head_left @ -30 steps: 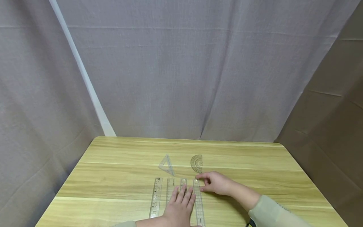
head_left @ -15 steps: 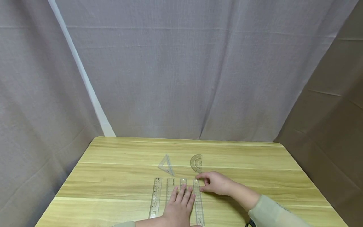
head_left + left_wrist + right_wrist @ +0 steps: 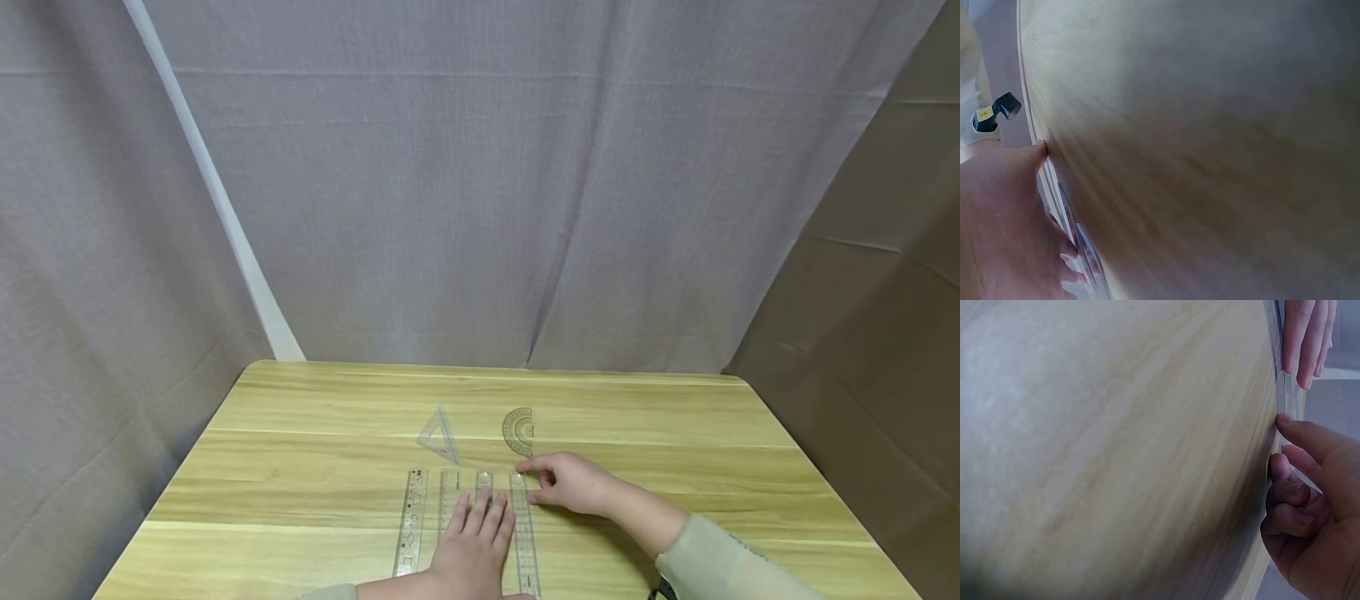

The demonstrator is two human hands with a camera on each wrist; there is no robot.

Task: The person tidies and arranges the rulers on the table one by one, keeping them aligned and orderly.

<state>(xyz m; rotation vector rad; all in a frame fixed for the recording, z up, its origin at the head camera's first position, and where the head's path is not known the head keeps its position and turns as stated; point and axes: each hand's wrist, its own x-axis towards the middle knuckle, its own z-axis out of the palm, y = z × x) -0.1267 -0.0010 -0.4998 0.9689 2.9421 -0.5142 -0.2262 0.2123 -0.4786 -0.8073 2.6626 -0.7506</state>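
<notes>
lying on the table (image 3: 637, 417), the rightmost ruler (image 3: 527, 542) meets the right hand (image 3: 576, 483) at its far end, thumb and index finger parted; pinching unconfirmed. left hand (image 3: 474, 554) rests, fingers slightly spread, over neighbouring rulers (image 3: 450, 492).

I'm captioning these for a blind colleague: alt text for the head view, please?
A left hand lies spread over the middle two of four clear rulers on a wooden table; a right hand holds the far end of the rightmost ruler. Beyond lie a triangle and a protractor.
</notes>
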